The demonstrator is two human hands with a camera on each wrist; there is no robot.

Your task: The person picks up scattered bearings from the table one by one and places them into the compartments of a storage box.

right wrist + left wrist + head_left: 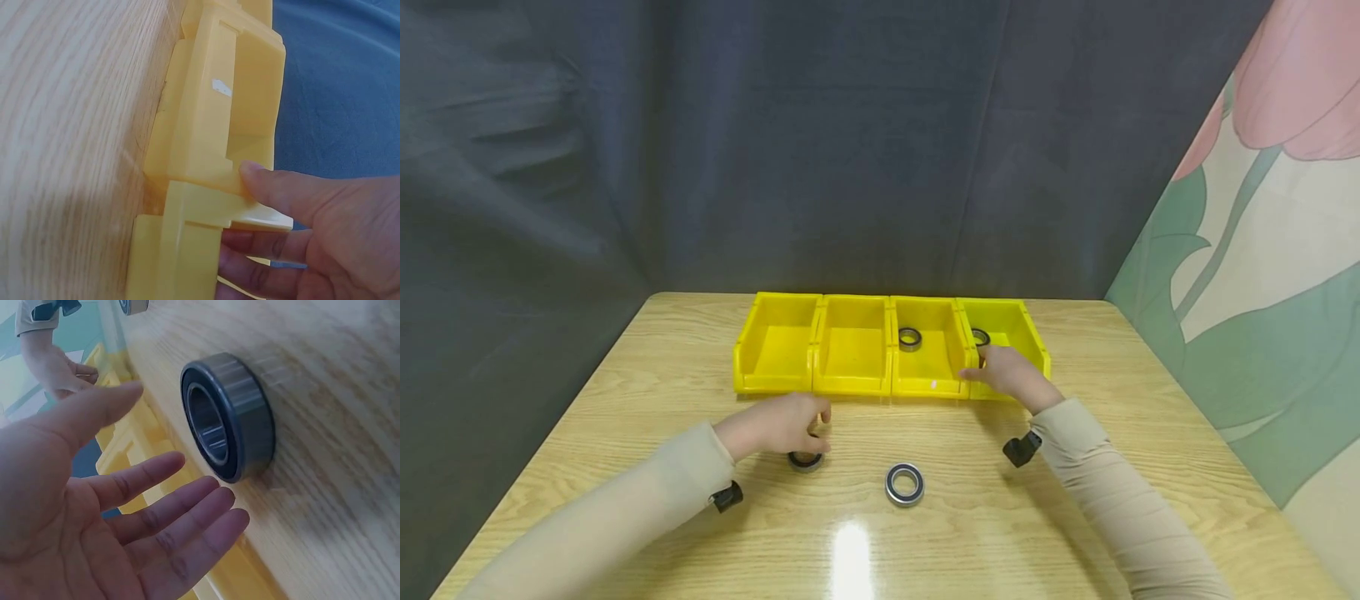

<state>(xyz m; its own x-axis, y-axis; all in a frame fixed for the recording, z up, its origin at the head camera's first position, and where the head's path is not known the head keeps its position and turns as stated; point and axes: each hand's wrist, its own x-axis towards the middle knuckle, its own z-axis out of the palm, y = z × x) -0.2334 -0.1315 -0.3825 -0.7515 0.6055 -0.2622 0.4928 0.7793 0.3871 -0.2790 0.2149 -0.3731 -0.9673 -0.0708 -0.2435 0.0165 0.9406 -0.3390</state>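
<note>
"How's the light in the head view?"
"Bright on the table (970, 533), with a white patch of glare (852, 558) near the bottom edge. Soft shadows lie beneath the sleeves (625, 500), and the curtain (820, 167) is dark."
"And the wrist views?"
"Paler and hazier. In the left one the metal ring (250, 415) shows bright streaks, while the right hand (55, 372) beyond is blurred. In the right, the yellow bins (203, 134) look washed out."

Screened-off work table (962, 533): yellow bins (852, 386), dark cloth (850, 150), flowered wall (1285, 292).
</note>
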